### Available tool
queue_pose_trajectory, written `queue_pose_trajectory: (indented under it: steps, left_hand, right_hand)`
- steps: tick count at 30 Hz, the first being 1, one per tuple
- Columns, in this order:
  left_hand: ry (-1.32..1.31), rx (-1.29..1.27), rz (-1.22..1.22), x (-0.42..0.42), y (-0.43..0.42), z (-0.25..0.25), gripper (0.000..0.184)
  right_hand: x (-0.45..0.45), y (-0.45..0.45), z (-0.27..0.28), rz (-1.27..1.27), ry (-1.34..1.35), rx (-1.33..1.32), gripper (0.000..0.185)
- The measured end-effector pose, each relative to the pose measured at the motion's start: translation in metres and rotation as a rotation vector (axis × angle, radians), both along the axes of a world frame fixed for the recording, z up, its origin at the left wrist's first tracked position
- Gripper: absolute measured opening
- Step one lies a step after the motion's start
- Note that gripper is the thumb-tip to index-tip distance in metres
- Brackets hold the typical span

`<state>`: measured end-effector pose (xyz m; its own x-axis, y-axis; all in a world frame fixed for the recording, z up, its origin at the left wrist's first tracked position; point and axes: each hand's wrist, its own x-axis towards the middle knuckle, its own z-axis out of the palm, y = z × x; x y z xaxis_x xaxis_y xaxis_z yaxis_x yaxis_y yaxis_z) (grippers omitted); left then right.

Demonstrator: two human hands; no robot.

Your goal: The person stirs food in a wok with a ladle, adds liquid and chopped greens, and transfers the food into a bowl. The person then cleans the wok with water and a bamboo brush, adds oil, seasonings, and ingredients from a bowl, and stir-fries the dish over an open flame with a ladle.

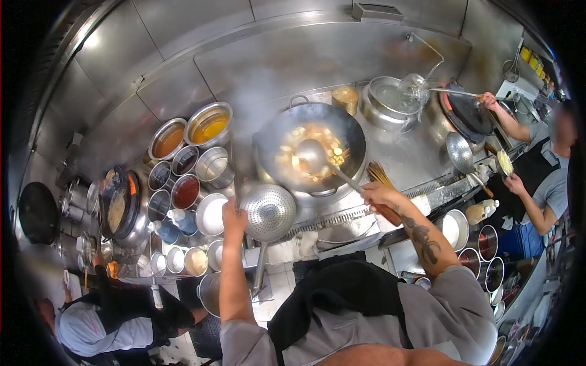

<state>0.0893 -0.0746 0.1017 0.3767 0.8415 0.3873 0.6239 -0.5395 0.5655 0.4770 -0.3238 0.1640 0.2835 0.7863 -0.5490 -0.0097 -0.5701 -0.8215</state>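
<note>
My right hand (pixel 379 196) is wrapped round the wooden handle of a metal ladle (pixel 312 155). The ladle's bowl is in a steaming wok (pixel 357 143), among broth and pale and orange food pieces (pixel 301 132). My left hand (pixel 234 217) is closed between a container of white contents (pixel 211 215) and a perforated strainer (pixel 268 212); what it grips is hidden. The strainer's handle points down toward the floor, below and to the right of my left hand.
Sauce pots (pixel 185 191) and squeeze bottles (pixel 165 232) stand left of the wok. A bamboo brush (pixel 379 174) lies right of it. Behind is a water-filled pot (pixel 390 97). One co-worker (pixel 537 165) holds a ladle and food at right; another (pixel 104 323) is at lower left.
</note>
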Motion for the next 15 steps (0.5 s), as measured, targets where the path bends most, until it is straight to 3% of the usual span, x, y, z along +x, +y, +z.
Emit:
queue_pose_trajectory:
  steps: [3,5,9,11,13,15]
  left_hand:
    - [0.014,-0.156,0.030,0.004,-0.005,-0.003,0.050]
    - [0.022,-0.128,0.010,0.005,-0.004,-0.018,0.052]
    - [0.074,-0.065,0.029,0.010,-0.007,-0.026,0.049]
    - [0.114,0.010,0.069,0.008,-0.014,-0.028,0.048]
    - [0.097,0.004,0.098,0.008,-0.029,-0.020,0.047]
    - [0.022,-0.070,0.144,0.009,-0.046,-0.011,0.047]
  right_hand:
    - [0.001,0.016,-0.016,0.247,-0.669,0.059,0.030]
    - [-0.026,0.040,-0.044,0.167,-0.927,-0.029,0.038]
    - [-0.049,0.036,-0.028,0.381,-0.867,-0.010,0.038]
    - [-0.021,0.020,-0.004,0.463,-0.741,0.125,0.039]
    - [0.013,0.014,0.025,0.520,-0.736,0.028,0.039]
    - [0.040,0.011,0.011,0.436,-0.964,0.048,0.037]
